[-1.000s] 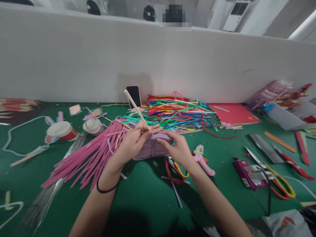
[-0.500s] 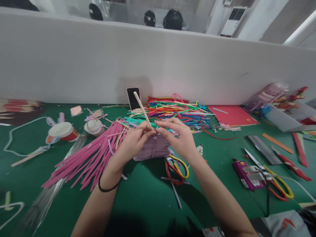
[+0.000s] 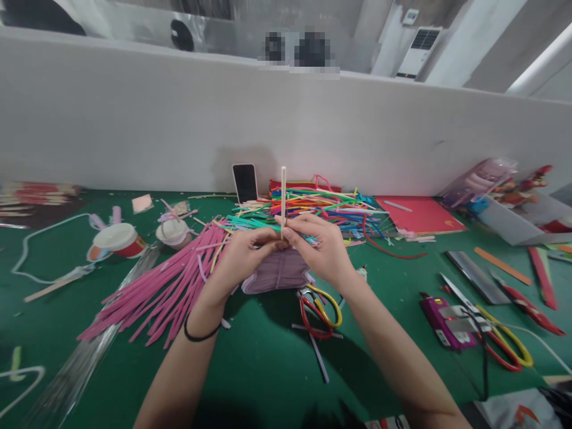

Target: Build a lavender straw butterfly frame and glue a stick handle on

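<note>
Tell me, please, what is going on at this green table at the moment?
A person at the green-covered table is working with both bare hands. The left hand and right hand together pinch the lower end of a thin pale wooden stick, which stands upright. A bundle of lilac pipe cleaners sits just under the hands. A fan of pink pipe cleaners lies to the left, a heap of multicoloured pipe cleaners behind, and red-and-yellow-handled scissors nearby.

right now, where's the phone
The phone stands propped against the white partition at the back of the green table, near the centre of the head view, just left of the multicoloured strip pile and of the upright wooden stick.
</note>
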`<state>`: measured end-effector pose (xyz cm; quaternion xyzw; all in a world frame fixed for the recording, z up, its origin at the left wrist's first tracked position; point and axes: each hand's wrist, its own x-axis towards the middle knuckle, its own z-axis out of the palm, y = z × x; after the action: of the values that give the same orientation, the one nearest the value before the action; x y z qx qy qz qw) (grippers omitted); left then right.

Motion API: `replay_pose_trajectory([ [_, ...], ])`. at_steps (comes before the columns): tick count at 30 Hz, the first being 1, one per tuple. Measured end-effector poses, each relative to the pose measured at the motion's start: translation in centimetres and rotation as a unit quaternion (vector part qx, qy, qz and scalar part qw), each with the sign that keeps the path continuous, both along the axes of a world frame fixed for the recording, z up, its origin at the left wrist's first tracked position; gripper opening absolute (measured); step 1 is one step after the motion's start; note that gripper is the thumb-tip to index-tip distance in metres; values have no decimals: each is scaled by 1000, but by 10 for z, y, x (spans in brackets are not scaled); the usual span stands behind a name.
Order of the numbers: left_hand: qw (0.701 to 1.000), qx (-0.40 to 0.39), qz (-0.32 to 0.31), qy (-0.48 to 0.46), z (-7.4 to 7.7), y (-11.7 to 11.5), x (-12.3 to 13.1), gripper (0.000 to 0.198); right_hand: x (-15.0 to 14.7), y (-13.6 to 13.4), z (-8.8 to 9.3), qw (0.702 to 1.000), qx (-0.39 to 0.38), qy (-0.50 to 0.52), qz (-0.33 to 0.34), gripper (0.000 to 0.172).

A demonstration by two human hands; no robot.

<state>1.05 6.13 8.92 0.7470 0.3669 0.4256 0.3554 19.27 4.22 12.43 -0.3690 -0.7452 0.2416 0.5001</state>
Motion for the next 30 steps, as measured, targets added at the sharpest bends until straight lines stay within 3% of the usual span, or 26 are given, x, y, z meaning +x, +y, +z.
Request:
replay_pose_trajectory([
  [4, 1000, 16, -1, 24, 0, 1, -1, 23, 0, 3, 3, 999, -35, 22, 20, 17],
  [10, 996, 65, 7, 64, 12, -12, 4, 24, 1, 10, 10, 986, -134, 83, 62, 22],
  [17, 995, 67, -4, 78, 16, -23, 8, 24, 9, 30, 13, 944, -196, 173, 203, 15],
  [23, 994, 77, -5, 75, 10, -22, 7, 24, 6, 34, 10, 943, -204, 173, 196, 23],
  [30, 994, 81, 22, 67, 9, -24, 8, 20, 4, 28, 16, 945, -188, 166, 208, 21],
])
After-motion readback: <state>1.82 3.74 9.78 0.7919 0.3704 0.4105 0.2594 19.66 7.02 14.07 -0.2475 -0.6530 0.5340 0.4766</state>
